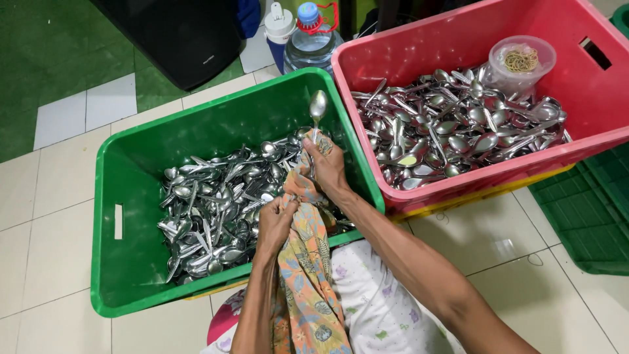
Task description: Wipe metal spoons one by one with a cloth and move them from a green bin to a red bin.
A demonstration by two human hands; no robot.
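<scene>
Right hand (327,167) clasps spoon (318,108) (cloth-wrapped).

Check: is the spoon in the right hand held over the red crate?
No, the spoon gripped with the cloth by the right hand stands over the green crate, not the red crate.

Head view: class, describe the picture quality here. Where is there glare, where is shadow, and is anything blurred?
Head view: even, bright light; glare glints off the spoons in the red crate and green crate; soft shadow inside the green crate's near wall; the spoon held by the right hand is sharp; the left hand grips patterned cloth; no obvious blur.
</scene>
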